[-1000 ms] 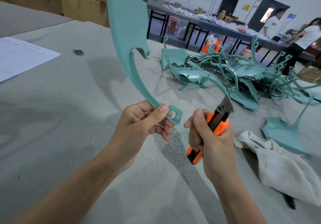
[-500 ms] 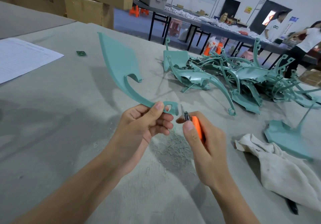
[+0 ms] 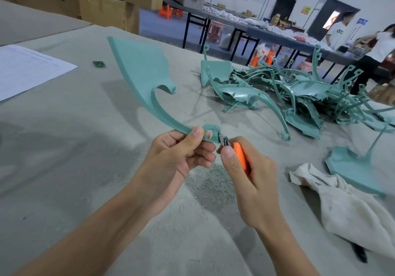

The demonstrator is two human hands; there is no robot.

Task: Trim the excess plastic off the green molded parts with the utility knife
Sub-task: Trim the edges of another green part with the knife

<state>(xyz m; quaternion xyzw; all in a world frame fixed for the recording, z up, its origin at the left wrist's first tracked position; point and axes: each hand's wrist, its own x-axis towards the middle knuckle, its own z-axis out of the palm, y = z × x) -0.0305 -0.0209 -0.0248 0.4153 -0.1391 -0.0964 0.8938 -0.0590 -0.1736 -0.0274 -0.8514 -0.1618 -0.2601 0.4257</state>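
My left hand [image 3: 175, 158] pinches the narrow stem of a green molded part [image 3: 141, 72], near its small looped tab. The part's wide flat blade slants up and to the left above the table. My right hand [image 3: 250, 179] grips an orange utility knife [image 3: 240, 156]. Its blade tip touches the right edge of the looped tab. Most of the knife's handle is hidden inside my fist. Green plastic shavings [image 3: 213, 185] lie on the table under both hands.
A heap of green molded parts [image 3: 299, 98] lies at the back right; one more part [image 3: 354, 168] sits beside a white rag [image 3: 350, 211]. A paper sheet [image 3: 25, 68] lies far left. Cardboard boxes [image 3: 102, 8] stand behind. Two people stand by distant tables.
The green part has tipped down from upright to a low slant. My right hand has turned the knife and brought its blade against the looped tab.
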